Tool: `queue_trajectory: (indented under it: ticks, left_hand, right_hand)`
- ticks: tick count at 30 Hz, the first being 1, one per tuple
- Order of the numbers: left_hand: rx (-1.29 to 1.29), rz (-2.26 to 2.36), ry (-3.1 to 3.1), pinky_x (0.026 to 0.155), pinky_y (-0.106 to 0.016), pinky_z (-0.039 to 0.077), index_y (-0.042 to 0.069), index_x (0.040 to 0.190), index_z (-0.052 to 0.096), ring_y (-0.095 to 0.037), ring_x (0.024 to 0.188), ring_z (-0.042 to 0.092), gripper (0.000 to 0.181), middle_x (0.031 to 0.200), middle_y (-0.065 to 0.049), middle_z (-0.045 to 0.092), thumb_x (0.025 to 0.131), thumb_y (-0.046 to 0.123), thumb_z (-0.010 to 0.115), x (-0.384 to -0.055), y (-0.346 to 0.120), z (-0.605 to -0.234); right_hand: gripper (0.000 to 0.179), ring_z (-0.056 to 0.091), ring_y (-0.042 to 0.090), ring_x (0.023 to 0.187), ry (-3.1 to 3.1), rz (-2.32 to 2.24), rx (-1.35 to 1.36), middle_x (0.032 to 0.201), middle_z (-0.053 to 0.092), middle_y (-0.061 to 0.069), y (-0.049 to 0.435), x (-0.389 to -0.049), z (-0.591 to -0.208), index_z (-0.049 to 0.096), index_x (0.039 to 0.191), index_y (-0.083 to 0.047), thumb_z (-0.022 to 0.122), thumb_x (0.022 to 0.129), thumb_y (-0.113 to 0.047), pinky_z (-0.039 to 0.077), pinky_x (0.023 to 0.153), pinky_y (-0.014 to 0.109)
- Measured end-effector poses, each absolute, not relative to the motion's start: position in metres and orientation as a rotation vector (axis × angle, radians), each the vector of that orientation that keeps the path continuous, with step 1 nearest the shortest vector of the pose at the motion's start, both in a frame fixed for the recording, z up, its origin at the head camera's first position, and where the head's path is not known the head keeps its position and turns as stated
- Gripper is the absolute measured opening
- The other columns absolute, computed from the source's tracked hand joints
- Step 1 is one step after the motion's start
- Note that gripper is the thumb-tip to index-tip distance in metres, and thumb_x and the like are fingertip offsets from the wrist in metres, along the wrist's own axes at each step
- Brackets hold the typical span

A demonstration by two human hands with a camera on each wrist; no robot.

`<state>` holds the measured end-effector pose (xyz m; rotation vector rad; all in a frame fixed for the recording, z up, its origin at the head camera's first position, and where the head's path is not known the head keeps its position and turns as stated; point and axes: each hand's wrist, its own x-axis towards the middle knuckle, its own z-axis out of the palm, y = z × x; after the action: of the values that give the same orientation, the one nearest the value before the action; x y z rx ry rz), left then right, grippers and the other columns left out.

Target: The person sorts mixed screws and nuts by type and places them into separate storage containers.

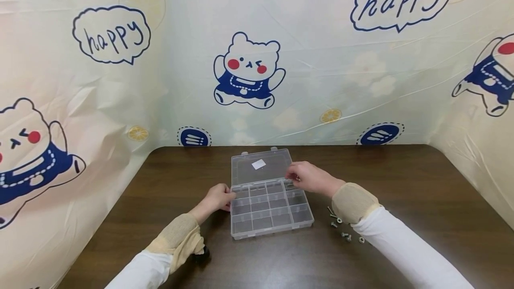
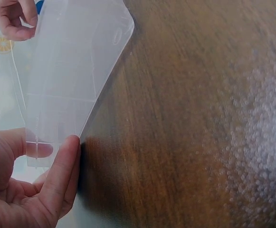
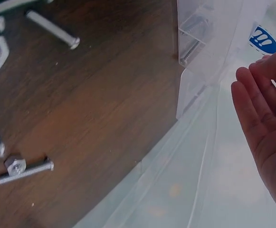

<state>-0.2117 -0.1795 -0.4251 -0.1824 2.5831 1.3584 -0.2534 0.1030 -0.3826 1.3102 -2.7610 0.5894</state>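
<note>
A clear plastic compartment box [image 1: 273, 231] lies on the table with its lid [image 1: 262, 171] folded open to the back. My left hand [image 1: 218, 197] holds the box's left edge near the hinge; the left wrist view shows thumb and fingers [image 2: 61, 175] on either side of the plastic wall. Over the back right compartment is my right hand [image 1: 312, 177], its fingers loosely bent. In the right wrist view that hand [image 3: 271, 104] is beside the box, with nothing visible in its grasp. A screw [image 3: 191, 51] lies inside the back right compartment.
Loose screws [image 1: 333, 225] and nuts [image 1: 362, 240] lie on the brown table [image 1: 160, 182], right of the box beside my right forearm. A small dark object [image 1: 202, 255] is at my left wrist. A printed cloth [image 1: 305, 84] hangs behind and at both sides.
</note>
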Motion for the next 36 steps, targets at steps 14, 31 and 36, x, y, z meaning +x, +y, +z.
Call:
queue_trajectory:
  ticks: [14, 31, 36]
  left_hand:
    - [-0.177, 1.369, 2.584, 0.050, -0.026, 0.056, 0.000, 0.072, 0.045, -0.012, 0.052, 0.055, 0.009, 0.067, -0.009, 0.050, 0.077, 0.003, 0.052, -0.214, -0.178, -0.424]
    - [-0.185, 1.349, 2.588, 0.050, -0.027, 0.056, -0.001, 0.074, 0.044, -0.013, 0.053, 0.054, 0.010, 0.068, -0.010, 0.049, 0.078, 0.003, 0.052, -0.211, -0.179, -0.422]
    - [-0.183, 1.352, 2.586, 0.049, -0.027, 0.056, 0.000, 0.073, 0.044, -0.012, 0.052, 0.054, 0.010, 0.067, -0.010, 0.050, 0.077, 0.003, 0.052, -0.210, -0.178, -0.422]
  right_hand:
    - [0.009, 0.054, 0.009, 0.068, -2.776, 0.413, 1.369, 0.076, 0.058, 0.000, 0.124, -0.242, -0.375, 0.065, 0.083, -0.003, 0.063, 0.076, 0.002, 0.051, 0.060, 0.023]
    - [0.009, 0.048, 0.006, 0.059, -2.821, 0.261, 1.396, 0.066, 0.052, -0.007, 0.148, -0.219, -0.371, 0.062, 0.073, -0.010, 0.063, 0.074, -0.001, 0.047, 0.052, 0.020]
    - [0.011, 0.047, 0.005, 0.058, -2.849, 0.249, 1.405, 0.065, 0.051, -0.008, 0.156, -0.214, -0.374, 0.062, 0.071, -0.011, 0.064, 0.073, 0.000, 0.046, 0.051, 0.019]
